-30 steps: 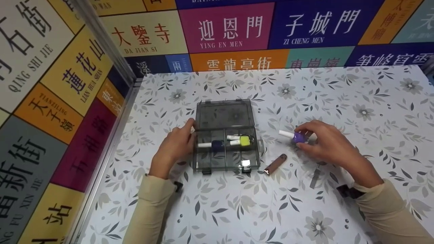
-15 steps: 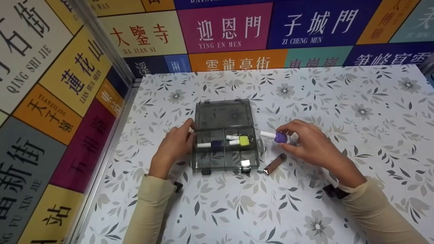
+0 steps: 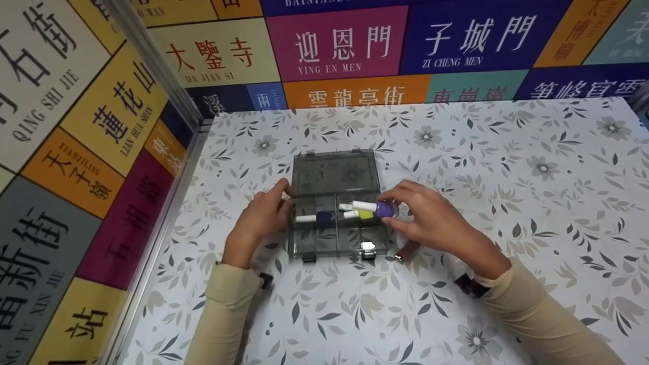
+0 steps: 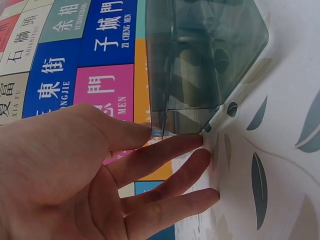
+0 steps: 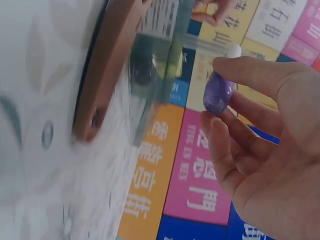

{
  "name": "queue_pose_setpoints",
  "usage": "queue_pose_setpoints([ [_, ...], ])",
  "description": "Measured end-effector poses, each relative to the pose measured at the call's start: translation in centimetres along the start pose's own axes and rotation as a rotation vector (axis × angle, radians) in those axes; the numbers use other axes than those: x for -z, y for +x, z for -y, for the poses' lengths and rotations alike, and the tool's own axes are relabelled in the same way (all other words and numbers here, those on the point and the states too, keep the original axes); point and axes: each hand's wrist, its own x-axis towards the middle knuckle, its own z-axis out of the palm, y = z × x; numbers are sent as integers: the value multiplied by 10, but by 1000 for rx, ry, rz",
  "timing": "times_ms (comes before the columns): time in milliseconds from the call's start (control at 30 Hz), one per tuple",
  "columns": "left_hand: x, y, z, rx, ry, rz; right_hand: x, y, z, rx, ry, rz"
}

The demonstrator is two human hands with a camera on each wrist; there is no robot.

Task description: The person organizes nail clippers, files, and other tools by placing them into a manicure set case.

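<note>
Purple bottle [image 3: 385,209], white cap [image 3: 364,206]

A white flower-patterned table [image 3: 583,218] carries an open grey case [image 3: 335,196] and, just beside it, a brown nail clipper [image 3: 407,251].

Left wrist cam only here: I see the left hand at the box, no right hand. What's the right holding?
Observer: The right hand pinches a purple bottle.

Operator: Is that bottle over the box?

Observer: In the head view its white cap overlaps the yellow bottle in the right half of the box; I can't tell how high it is.

Operator: Anything loose beside the box?

Observer: A brown nail clipper by its near right corner, partly hidden by the right hand in the head view.
</note>
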Motion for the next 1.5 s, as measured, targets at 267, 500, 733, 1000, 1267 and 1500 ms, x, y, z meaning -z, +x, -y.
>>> queue_pose_setpoints([
  [267, 0, 0, 1, -15, 24, -6, -18, 18, 13, 18, 44, 36],
  [500, 0, 1, 2, -22, 27, 4, -28, 37, 18, 26, 67, 51],
  [733, 0, 1, 2, -20, 34, -4, -40, 48, 22, 31, 61, 56],
  [1000, 1, 1, 1, -17, 31, 0, -49, 56, 24, 55, 59, 58],
  [1267, 0, 0, 0, -16, 28, -8, -55, 61, 27, 67, 42, 52],
  [1500, 0, 0, 1, -13, 18, -8, -60, 64, 28, 48, 36, 60],
])
